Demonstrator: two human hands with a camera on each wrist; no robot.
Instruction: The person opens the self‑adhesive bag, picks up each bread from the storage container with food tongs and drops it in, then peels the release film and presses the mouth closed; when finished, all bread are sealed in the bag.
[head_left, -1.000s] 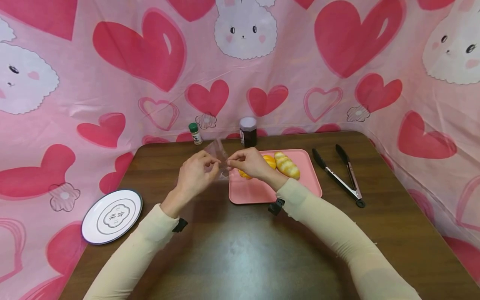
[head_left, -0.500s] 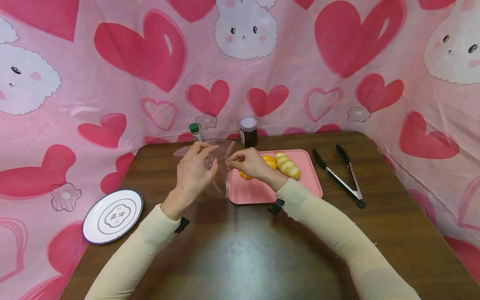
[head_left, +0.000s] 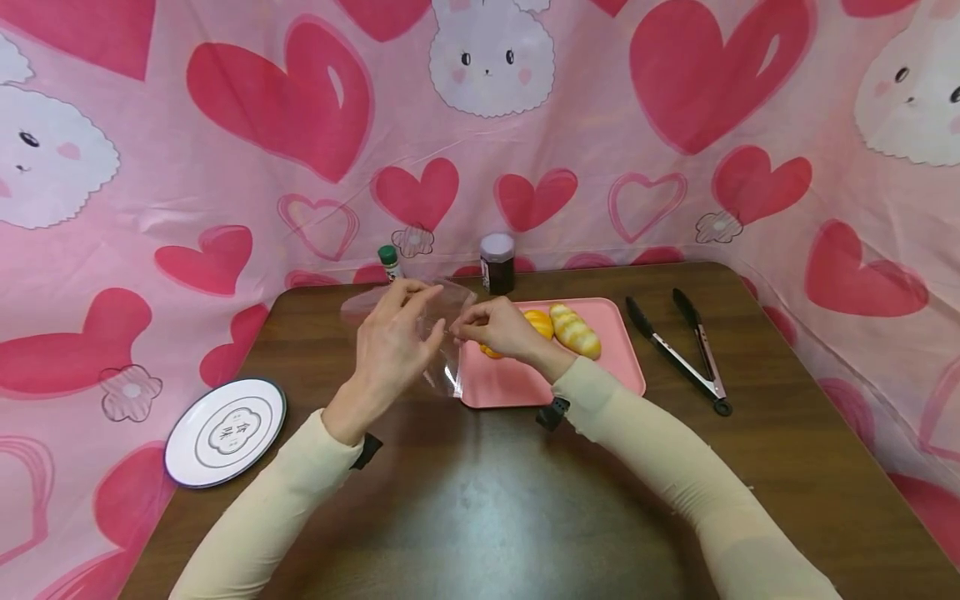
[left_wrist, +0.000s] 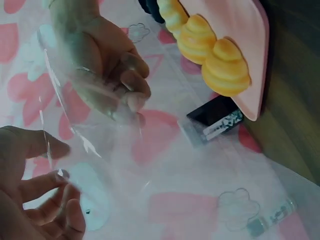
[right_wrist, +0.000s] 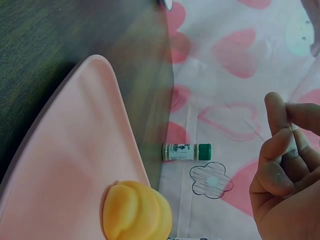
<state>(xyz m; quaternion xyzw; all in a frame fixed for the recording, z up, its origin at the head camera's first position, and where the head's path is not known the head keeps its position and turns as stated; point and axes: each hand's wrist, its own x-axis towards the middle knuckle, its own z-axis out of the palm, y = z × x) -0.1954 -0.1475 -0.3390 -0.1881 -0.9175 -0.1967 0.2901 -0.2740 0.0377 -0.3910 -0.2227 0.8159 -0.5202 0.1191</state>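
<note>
A clear plastic bag [head_left: 447, 367] hangs spread between the two hands, above the table's far side. My right hand [head_left: 506, 329] pinches its edge between thumb and forefinger. On the bag's other side, my left hand [head_left: 390, 342] has thumb and fingers apart; in the left wrist view the fingertips are by the bag's edge [left_wrist: 90, 145], and whether they touch it is hard to tell. Partly behind my right hand are yellow bread rolls [head_left: 538, 322] and a longer pale striped roll [head_left: 573, 331], all lying on a pink tray [head_left: 615, 367].
A dark jar with a pale lid [head_left: 497, 267] and a green-capped shaker bottle [head_left: 389, 260] stand at the table's back edge. Black-tipped tongs [head_left: 705, 367] lie spread right of the tray. A white plate [head_left: 187, 462] sits at the left edge.
My left thumb and fingers have parted from their pinch near the right hand. The bag has spread out wider to the left and downward. My right hand keeps its pinch.
</note>
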